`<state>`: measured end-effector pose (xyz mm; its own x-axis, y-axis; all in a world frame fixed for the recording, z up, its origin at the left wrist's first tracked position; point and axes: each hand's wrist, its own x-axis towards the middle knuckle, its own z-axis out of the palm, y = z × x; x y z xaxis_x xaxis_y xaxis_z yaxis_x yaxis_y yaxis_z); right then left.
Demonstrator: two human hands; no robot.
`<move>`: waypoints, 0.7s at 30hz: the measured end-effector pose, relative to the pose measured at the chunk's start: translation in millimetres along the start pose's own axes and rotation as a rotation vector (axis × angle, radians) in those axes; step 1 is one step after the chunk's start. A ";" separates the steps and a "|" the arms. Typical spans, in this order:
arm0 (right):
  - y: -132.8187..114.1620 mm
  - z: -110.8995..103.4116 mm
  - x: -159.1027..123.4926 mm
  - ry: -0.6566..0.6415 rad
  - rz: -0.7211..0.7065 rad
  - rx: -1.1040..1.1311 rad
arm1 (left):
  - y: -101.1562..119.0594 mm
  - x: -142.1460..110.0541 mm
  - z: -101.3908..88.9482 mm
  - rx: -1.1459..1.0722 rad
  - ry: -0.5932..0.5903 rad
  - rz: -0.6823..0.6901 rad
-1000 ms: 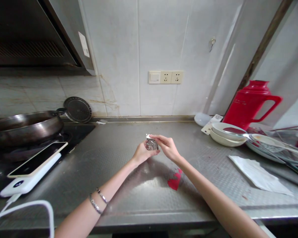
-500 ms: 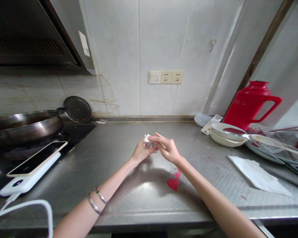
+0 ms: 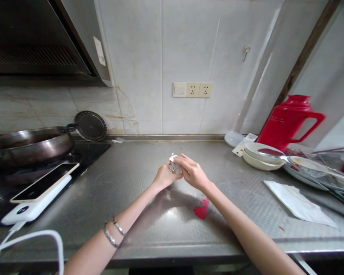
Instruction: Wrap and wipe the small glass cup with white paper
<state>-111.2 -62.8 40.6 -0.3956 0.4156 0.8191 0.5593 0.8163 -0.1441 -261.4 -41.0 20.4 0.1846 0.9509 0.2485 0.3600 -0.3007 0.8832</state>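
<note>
Above the middle of the metal counter (image 3: pixel 126 164), both hands meet at a small shiny silvery object (image 3: pixel 174 167) with a crumpled white bit at its top; its exact kind I cannot make out. My left hand (image 3: pixel 164 177) is wrapped round its lower left side, thumb toward me. My right hand (image 3: pixel 194 172) comes from the right, fingers bent together over the object's top and near side and touching the white bit. The fingers hide much of it. A torn red scrap (image 3: pixel 201 209) lies on the counter below my right wrist.
At left, a phone (image 3: pixel 46 182) rests on a white power bank (image 3: pixel 31 210) with a cable, beside a pan (image 3: pixel 31 147) on the stove. Stacked bowls (image 3: pixel 260 162), a red thermos (image 3: pixel 286 122), plates with utensils and a white tissue (image 3: pixel 298 202) stand or lie at right.
The silvery object shows slightly more between my fingers, and its white top has shifted a little. Both hands stay together in nearly the same place.
</note>
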 end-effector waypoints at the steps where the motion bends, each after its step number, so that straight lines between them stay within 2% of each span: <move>1: 0.3 0.2 -0.9 -0.034 -0.036 -0.014 | -0.1 0.3 -0.8 0.011 -0.006 0.006; 6: -6.3 -1.6 -1.8 -0.111 -0.190 -0.067 | -4.4 4.8 -7.7 0.040 -0.128 0.082; 12: -16.7 1.8 -1.5 -0.063 -0.169 0.002 | -22.6 12.1 -7.4 -0.195 -0.130 0.065; 17: -25.7 -0.2 -1.8 0.035 0.042 0.174 | -14.6 10.8 -8.1 -0.307 -0.136 -0.002; 21: -19.1 -8.0 0.6 0.285 0.326 0.159 | 4.4 3.5 -10.4 -0.330 -0.128 -0.119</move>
<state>-116.3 -81.4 48.3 0.0114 0.5521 0.8337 0.4935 0.7221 -0.4849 -268.7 -38.2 29.3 0.2796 0.9546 0.1029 0.0755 -0.1287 0.9888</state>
